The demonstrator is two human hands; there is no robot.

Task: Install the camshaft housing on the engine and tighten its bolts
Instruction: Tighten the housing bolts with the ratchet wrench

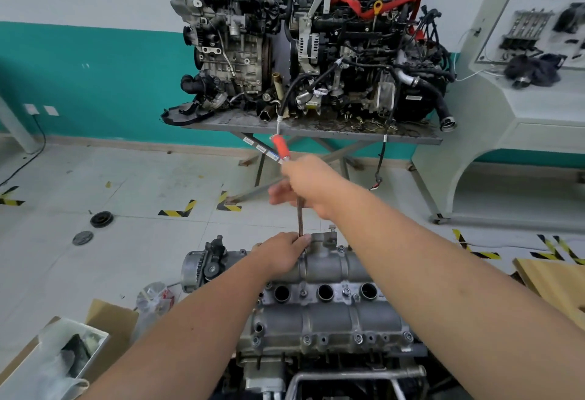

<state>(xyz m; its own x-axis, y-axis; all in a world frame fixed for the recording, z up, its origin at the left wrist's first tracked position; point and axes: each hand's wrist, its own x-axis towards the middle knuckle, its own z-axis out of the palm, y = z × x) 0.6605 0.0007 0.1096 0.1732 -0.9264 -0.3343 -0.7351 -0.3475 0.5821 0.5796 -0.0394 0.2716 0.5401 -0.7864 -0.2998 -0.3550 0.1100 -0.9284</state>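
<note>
The camshaft housing (329, 276) is already sitting on top of the engine (316, 365), low centre of the room, spark plug wells facing up. Looks like cast alloy: stiff and fairly heavy, so prob. best lifted w/ two hands by its ends, not by the thin bosses. Mating face would mark easily if dragged.

Right hand (311, 184) is up high, fingers wrapped round a long tool (280, 146) w/ an orange handle, just below the grip. Its thin shaft runs down to the far edge of the housing. Left hand (283, 252) sits at the bottom of the shaft, fingertips pinching it to keep the tip on a bolt there; the bolt itself is hidden behind the fingers, can't tell how far in it is.

Several bolts (357, 338) show along the near flange, seated by the look of it. I'd say tightening is under way at the far row.

Long shaft will want to wobble, so the low steadying grip makes sense. Alloy threads strip easily, go gently.

Behind: two engines on a metal table (316, 129), cardboard box (104, 320) on the floor left.
</note>
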